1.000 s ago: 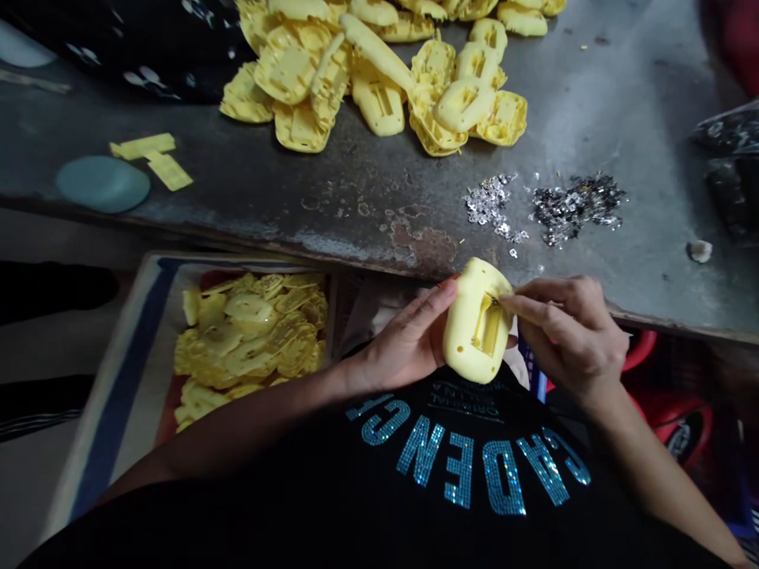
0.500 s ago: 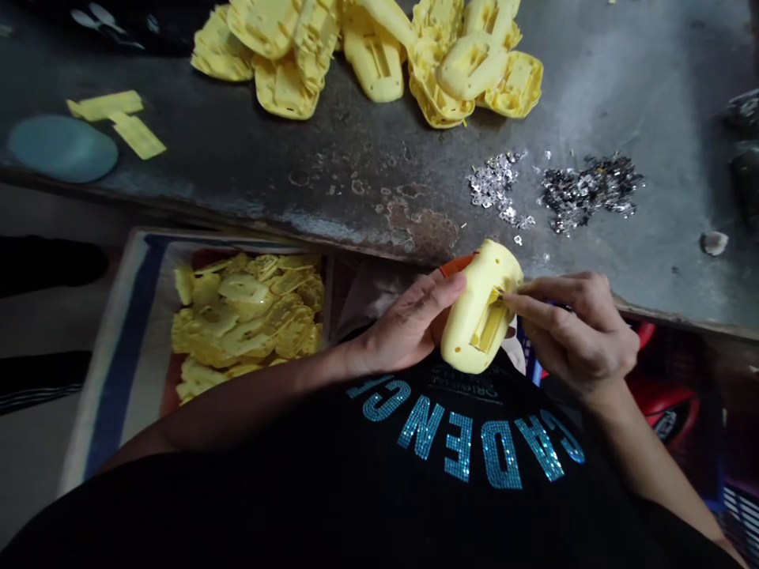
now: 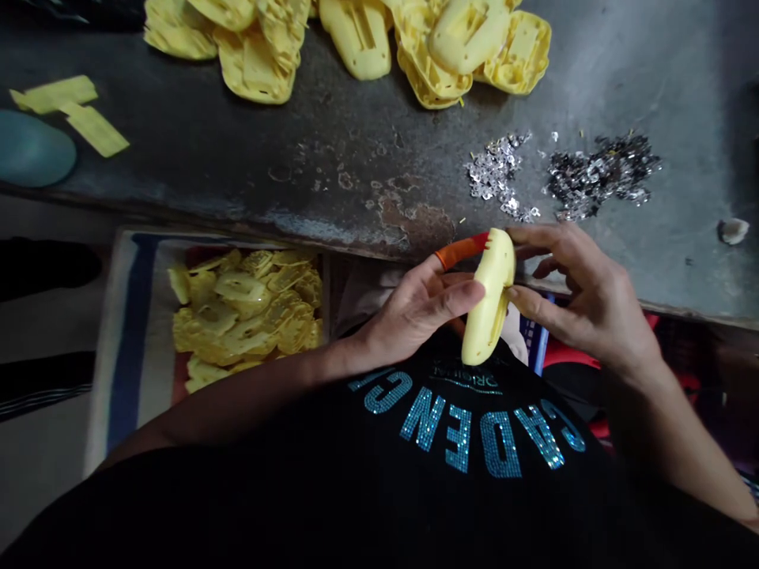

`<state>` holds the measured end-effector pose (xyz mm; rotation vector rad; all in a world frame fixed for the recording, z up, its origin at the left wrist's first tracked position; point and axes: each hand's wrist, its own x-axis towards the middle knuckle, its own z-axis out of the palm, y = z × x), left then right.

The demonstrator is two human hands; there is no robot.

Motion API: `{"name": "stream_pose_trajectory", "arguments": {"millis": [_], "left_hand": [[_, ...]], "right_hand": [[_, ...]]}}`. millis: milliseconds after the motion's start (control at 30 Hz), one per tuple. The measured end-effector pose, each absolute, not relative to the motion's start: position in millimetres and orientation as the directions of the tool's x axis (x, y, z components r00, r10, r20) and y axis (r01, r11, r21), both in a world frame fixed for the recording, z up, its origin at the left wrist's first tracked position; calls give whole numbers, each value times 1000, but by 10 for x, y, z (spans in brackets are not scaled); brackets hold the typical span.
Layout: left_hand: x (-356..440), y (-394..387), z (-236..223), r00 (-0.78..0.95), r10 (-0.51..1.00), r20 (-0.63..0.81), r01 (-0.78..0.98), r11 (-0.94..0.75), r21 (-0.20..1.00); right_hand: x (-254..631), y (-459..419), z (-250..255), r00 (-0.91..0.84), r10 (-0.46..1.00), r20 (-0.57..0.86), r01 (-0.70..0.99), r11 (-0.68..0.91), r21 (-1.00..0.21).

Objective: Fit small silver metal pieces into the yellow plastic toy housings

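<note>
A yellow plastic housing shell [image 3: 489,296] is held in front of my chest, turned nearly edge-on. My left hand [image 3: 424,304] is closed on its left side, thumb on the near face. An orange finger cot [image 3: 459,251] covers the left index finger, which reaches the shell's top end. My right hand [image 3: 584,292] is at the other side, its thumb tip pressed against the recessed side and its index finger by the top end. Whether a small part sits under the right thumb is hidden. Beyond the hands lie small shiny metal pieces [image 3: 496,178] on the metal table [image 3: 237,158].
More yellow shells [image 3: 359,47] are heaped along the far side. A darker pile of metal bits [image 3: 598,174] lies to the right. At left are yellow strips [image 3: 98,129] and a blue-grey oval [image 3: 35,148]. Below the table edge, a box [image 3: 135,340] holds yellow parts [image 3: 249,316].
The shell has turned from showing its slotted face to nearly edge-on. My right fingers, pinched at the slot before, have spread, with the index finger now up by the shell's top.
</note>
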<state>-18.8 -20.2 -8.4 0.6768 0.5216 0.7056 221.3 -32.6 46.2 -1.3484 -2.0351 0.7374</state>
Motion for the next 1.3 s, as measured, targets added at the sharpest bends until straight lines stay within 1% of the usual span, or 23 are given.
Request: {"name": "stream_pose_trajectory", "arguments": {"millis": [67, 133, 200, 267, 333, 433, 500, 533, 600, 667, 733, 800, 833, 867, 900, 933, 1000, 1067, 1100, 1167, 1233, 1300], "left_hand": [[-187, -197, -34, 638, 736, -224, -392, 561, 729], [-189, -202, 18, 623, 746, -237, -375, 551, 746], [-213, -217, 49, 618, 756, -216, -369, 522, 769], [-268, -237, 50, 628, 758, -179, -336, 471, 816], [-337, -251, 40, 651, 742, -160, -236, 398, 886], [-396, -242, 51, 671, 734, -101, -74, 201, 977], [-376, -220, 84, 679, 734, -2, -69, 66, 995], [-352, -208, 101, 686, 726, 42, -87, 25, 996], [-293, -188, 124, 703, 706, 80, -120, 7, 993], [-245, -173, 118, 717, 696, 44, -127, 69, 989], [-228, -155, 88, 715, 694, -87, -135, 259, 957], [-245, -121, 56, 721, 653, -231, -189, 506, 841], [-265, -97, 46, 727, 630, -273, -232, 600, 766], [-291, -68, 44, 730, 621, -285, -284, 655, 700], [-320, -38, 49, 728, 627, -279, -334, 679, 654], [-352, -6, 59, 717, 641, -273, -372, 684, 627], [-416, 52, 86, 692, 666, -279, -408, 679, 610], [-471, 93, 105, 679, 672, -295, -409, 680, 609], [-492, 107, 107, 675, 672, -304, -407, 683, 607], [-524, 123, 97, 666, 675, -318, -414, 689, 596], [-545, 128, 75, 665, 667, -336, -416, 704, 575], [-558, 127, 53, 680, 647, -346, -407, 725, 555]], "right_hand": [[2202, -273, 477, -356, 923, 144, 632, 352, -691], [2177, -274, 449, -352, 924, 149, 637, 353, -685], [2142, -336, 371, -296, 937, 187, 630, 339, -699], [2104, -453, 253, -195, 945, 261, 622, 325, -712], [2073, -599, 116, -87, 933, 350, 620, 325, -714], [2055, -800, -65, 14, 886, 464, 643, 347, -683], [2059, -892, -142, 41, 852, 522, 667, 365, -649], [2064, -926, -166, 51, 835, 547, 678, 374, -634], [2079, -971, -188, 74, 813, 577, 687, 378, -621], [2111, -983, -176, 90, 806, 585, 686, 376, -623], [2185, -943, -131, 75, 839, 540, 662, 363, -656], [2308, -826, -58, 21, 895, 446, 605, 344, -718], [2378, -737, -18, -7, 916, 400, 600, 324, -732], [2445, -633, 22, -37, 930, 366, 622, 308, -720], [2501, -518, 58, -64, 934, 352, 686, 298, -664], [2537, -401, 89, -105, 930, 351, 770, 299, -563], [2539, -185, 134, -201, 932, 302, 913, 290, -288], [2456, -26, 166, -261, 944, 202, 961, 275, -40], [2397, 28, 180, -266, 952, 152, 964, 261, 49], [2284, 97, 207, -257, 964, 70, 957, 244, 155], [2210, 140, 232, -245, 970, 14, 951, 237, 197], [2190, 180, 251, -227, 974, -19, 952, 226, 206]]}}
